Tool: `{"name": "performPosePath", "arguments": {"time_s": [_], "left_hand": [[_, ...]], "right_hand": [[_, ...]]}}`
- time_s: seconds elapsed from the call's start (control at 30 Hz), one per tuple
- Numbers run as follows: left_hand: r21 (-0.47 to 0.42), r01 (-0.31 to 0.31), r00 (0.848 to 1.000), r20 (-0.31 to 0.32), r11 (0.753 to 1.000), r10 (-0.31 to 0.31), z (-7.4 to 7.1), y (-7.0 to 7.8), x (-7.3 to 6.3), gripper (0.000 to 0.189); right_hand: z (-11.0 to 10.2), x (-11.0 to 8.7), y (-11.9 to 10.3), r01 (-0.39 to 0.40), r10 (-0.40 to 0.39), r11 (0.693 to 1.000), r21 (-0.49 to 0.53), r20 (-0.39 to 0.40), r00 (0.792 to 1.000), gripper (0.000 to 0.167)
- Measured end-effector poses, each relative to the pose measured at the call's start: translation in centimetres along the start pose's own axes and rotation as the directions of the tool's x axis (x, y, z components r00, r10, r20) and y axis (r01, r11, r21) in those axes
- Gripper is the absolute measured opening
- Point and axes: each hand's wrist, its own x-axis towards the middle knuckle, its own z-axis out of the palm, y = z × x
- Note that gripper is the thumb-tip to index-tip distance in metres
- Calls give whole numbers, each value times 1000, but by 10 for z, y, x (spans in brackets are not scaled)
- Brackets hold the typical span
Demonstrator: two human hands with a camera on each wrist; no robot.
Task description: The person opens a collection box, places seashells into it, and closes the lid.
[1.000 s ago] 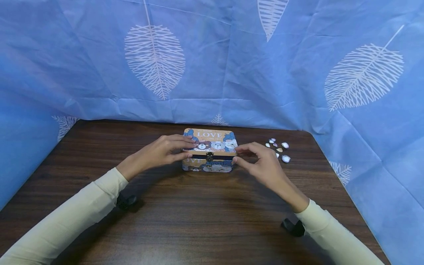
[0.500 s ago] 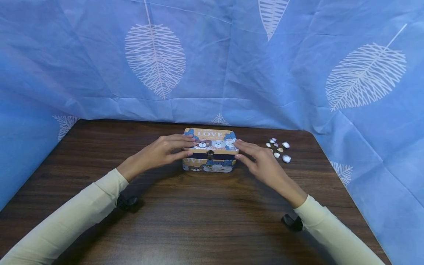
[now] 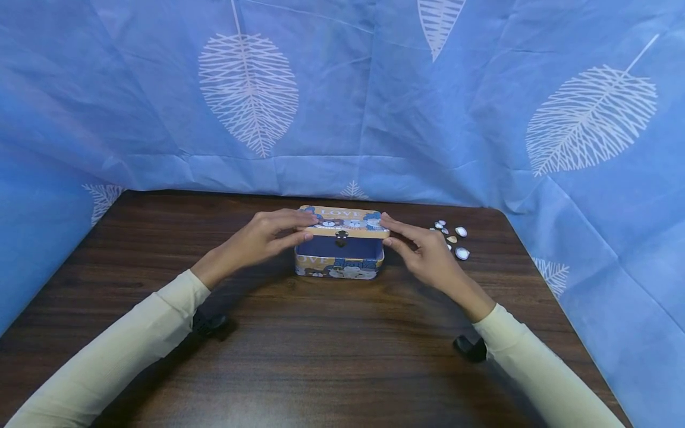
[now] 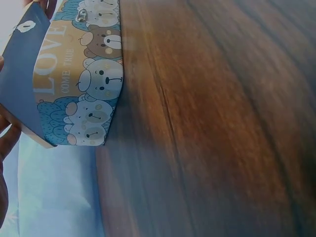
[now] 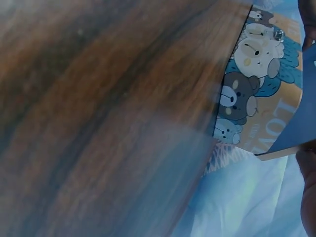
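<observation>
A small tin box (image 3: 321, 267) with bears and the word LOVE printed on it stands near the back of the table. Its hinged lid (image 3: 350, 230) is tilted up at the front, and the blue-violet inside shows below it. At the lid's left end, my left hand (image 3: 262, 235) holds it with fingers on top and thumb at the front edge. My right hand (image 3: 430, 252) pinches the right end the same way. A metal clasp (image 3: 341, 235) hangs from the lid's front. Both wrist views show the box front (image 4: 101, 79) and the lid's underside (image 5: 308, 103).
Several small shells (image 3: 462, 254) lie to the right of the box, partly behind my right hand. The dark wood-grain table (image 3: 332, 345) extends toward me. A blue cloth (image 3: 342, 107) with white leaf prints hangs behind and beside the table.
The lid has swung up at its front, widening the gap above the box. Both hands have risen slightly with it, and my right fingers have shifted onto the lid's right end.
</observation>
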Motion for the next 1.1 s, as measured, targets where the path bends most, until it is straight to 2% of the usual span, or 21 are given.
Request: {"name": "performPosePath", "arguments": {"time_s": [0.27,0.47,0.67,0.9,1.1], "left_hand": [[-47,78,997,-23,996,-79,1,0,1,40],[-88,89,995,-39,992,-92,3,-1,1,42],[-124,109,990,-75,986,-119,4,-3,5,38],[-151,199,972,-94,968,-214,3,1,11,34],[-204,294,941,-107,934,-320,1,1,17,32]], "right_hand": [[3,4,12,46,-46,982,183,-8,999,44],[4,7,15,86,-82,976,202,-28,996,44],[3,13,16,73,-63,972,225,-49,997,42],[0,19,17,41,-26,969,242,-66,997,40],[-1,25,16,24,-2,973,231,-95,996,39]]}}
